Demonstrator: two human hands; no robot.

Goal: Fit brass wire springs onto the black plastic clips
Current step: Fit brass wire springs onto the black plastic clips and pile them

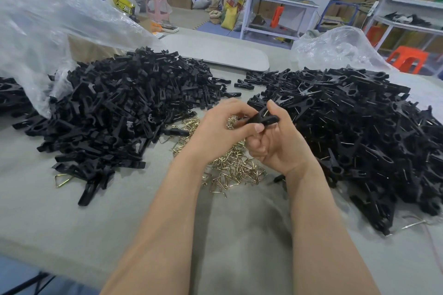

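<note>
Both hands pinched one clip (263,119) above the springs (230,165) on the tabletop (143,199): left hand (223,127) at its near end, right hand (275,141) curled around it.

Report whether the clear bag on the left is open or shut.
Open: black clips spill out of the bag onto the table.
</note>
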